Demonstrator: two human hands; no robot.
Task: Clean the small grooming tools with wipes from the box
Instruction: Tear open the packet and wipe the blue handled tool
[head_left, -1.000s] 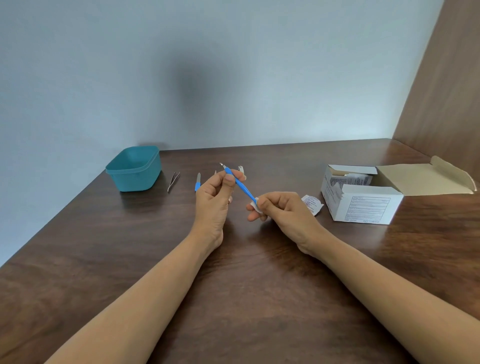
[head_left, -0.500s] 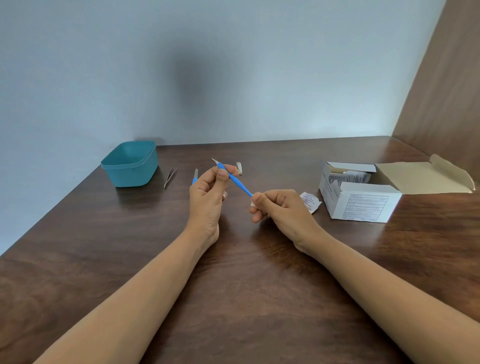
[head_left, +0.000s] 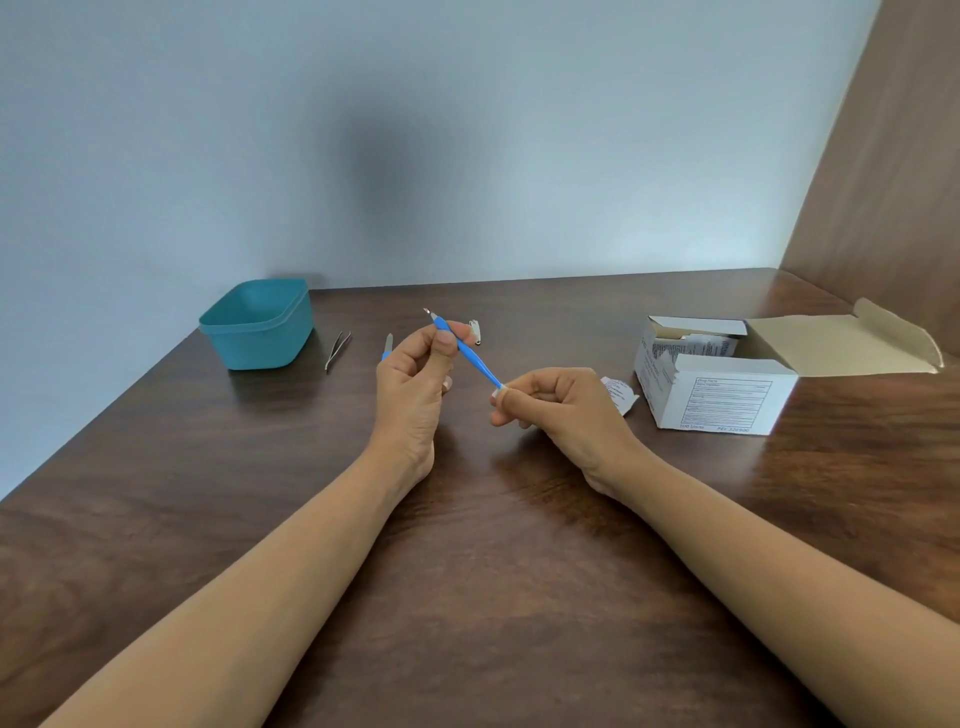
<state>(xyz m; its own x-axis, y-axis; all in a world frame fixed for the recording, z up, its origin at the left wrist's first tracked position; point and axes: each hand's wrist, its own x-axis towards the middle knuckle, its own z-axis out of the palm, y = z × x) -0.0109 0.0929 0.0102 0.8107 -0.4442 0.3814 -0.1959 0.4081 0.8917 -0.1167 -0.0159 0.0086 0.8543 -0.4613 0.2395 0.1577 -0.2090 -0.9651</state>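
The left hand (head_left: 415, 384) is pinching the blue-handled tool (head_left: 470, 356) near its far end, thumb and fingers curled round the shaft. It is holding the tool tilted above the bench (head_left: 467, 571), metal tip pointing up and away. The right hand (head_left: 561, 410) is closing a narrow grip on the near end, and a scrap of white wipe (head_left: 500, 391) is just peeping out between its fingertips and the handle. So the wiping step is under way on this one tool, I'd say, with the wipe sitting at the bottom of the handle. Lying beyond the hands are the tweezers (head_left: 337, 349), a second blue tool (head_left: 387, 345) partly hidden behind the left hand, and a nail clipper (head_left: 475, 331) just behind the held tool. I cannot tell whether any of those is clean. A torn wrapper (head_left: 618, 392) is lying beside the open box (head_left: 722, 395) on the right, and a teal tub (head_left: 260, 327) is standing far left. Next, I'm guessing, the wipe needs drawing along the shaft toward the metal tip, with the left pinch shifting so no patch is missed, and care near that sharp point.
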